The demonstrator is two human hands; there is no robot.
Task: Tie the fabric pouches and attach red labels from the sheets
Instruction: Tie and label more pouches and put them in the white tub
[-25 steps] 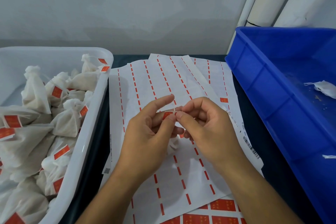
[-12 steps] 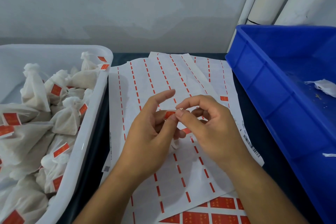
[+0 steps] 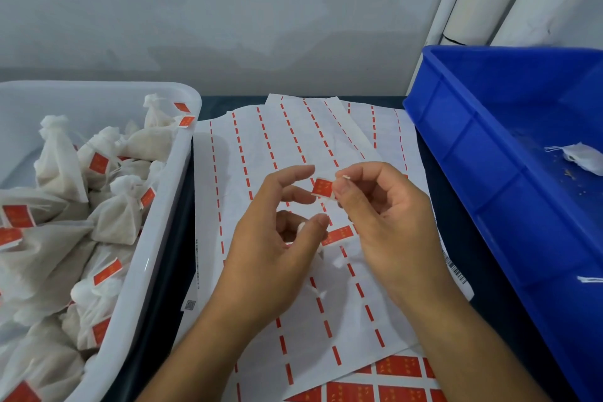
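Risks first. L hand (image 3: 274, 238) has thumb and a finger curled round a white bit, prob. the pouch neck/string (image 3: 301, 228), index lifted; pouch body hidden under the hand, can't confirm. R hand (image 3: 385, 222) pinches the red label (image 3: 323, 188) by its R edge, string end poking out above the fingertips. Label hangs between both hands, above the sheets.

What could go wrong, as I judge it:
- adhesive folds onto itself or sticks to a finger before the string sits inside, so label is wasted
- string slips out of the L pinch, so label closes on nothing
- label goes on crooked w/ so small a grip

Counts, L to R:
- white tub (image 3: 163, 206), left of L hand: 1; finished pouches (image 3: 120, 219) in it, approx. 10+ visible, heaped, exact no. can't tell
- peeled label sheets (image 3: 261, 147) under the hands: several overlapped, at least 3; 1 sheet w/ labels left (image 3: 396, 365) near the wrists
- loose red label on sheet (image 3: 339, 234) just under the hands: 1
- blue crate (image 3: 489, 173), right of R hand: 1; white pouch (image 3: 584, 157) in it: 1 clear, a second white scrap at frame edge
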